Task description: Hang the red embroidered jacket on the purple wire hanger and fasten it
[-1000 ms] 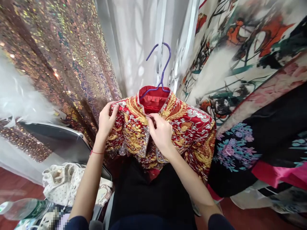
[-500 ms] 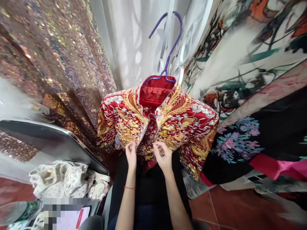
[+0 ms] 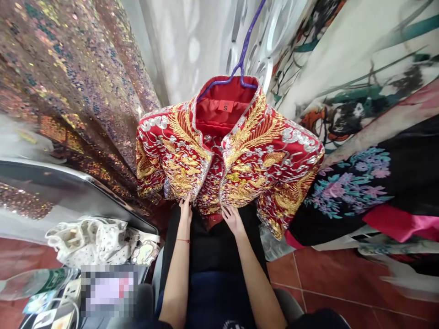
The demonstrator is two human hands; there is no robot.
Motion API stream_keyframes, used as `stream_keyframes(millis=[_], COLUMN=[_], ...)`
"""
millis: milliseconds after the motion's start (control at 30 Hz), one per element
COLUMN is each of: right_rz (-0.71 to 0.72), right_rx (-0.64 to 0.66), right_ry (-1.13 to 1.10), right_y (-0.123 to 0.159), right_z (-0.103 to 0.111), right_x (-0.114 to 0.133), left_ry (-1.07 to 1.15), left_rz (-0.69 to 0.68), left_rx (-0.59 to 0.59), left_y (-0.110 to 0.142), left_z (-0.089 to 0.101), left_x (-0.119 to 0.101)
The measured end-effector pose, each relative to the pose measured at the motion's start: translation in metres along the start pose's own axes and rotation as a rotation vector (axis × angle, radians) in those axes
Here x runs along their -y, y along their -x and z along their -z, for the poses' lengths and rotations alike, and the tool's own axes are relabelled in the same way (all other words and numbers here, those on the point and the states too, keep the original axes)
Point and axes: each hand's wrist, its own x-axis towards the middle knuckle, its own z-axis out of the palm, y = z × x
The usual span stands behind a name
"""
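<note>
A short red jacket [image 3: 250, 164] with gold and silver embroidery hangs from a purple hanger [image 3: 244, 55], its front parted down the middle and a red size label [image 3: 226, 106] inside the collar. My left hand [image 3: 185, 211] pinches the lower front corner of the panel on the left. At the lower edge of the other panel, my right hand [image 3: 233, 220] holds the fabric between thumb and fingers, its fingers fairly straight. The lower hem rests close above my lap, in black trousers [image 3: 209, 242].
Sequined fabric [image 3: 85, 68] hangs at the left, above a black chair [image 3: 99, 192]. A white spotted cloth bag [image 3: 89, 242], a plastic bottle [image 3: 37, 281] and a blurred-out screen [image 3: 109, 290] lie lower left. Printed garments [image 3: 363, 105] and a black embroidered one [image 3: 353, 187] hang right.
The jacket looks larger and closer, its collar higher in view. My hands have slid down to the lower front edges, and the right fingers have straightened somewhat.
</note>
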Motion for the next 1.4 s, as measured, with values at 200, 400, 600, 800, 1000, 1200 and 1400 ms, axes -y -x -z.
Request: stream_keyframes(millis=[200,400,600,800,1000,1200,1400], right_rz=[-0.224,-0.248,-0.162,-0.267,-0.233,-0.142,-0.101], right_rx=[0.045,0.061,0.128,0.205,0.117,-0.057,-0.19], right_ry=[-0.029,-0.033,-0.087,-0.089,-0.13,-0.138,-0.174], right_y=[-0.022,-0.025,-0.013,-0.005,0.001,0.004,0.004], right_z=[0.005,0.005,-0.016,-0.029,-0.029,-0.029,-0.033], right_x=[0.004,0.014,0.003,-0.009,-0.02,-0.025,-0.027], left_ry=[0.056,0.081,0.094,0.042,0.023,0.023,0.068], left_rz=[-0.01,0.052,0.118,0.19,0.218,0.213,0.192], left_rx=[0.124,0.318,0.431,0.466,0.528,0.555,0.515], left_y=[0.007,0.026,0.034,0.044,0.058,0.061,0.059], left_z=[0.005,0.003,-0.001,0.01,0.015,0.01,0.003], left_x=[-0.002,0.007,0.013,0.012,0.02,0.029,0.032])
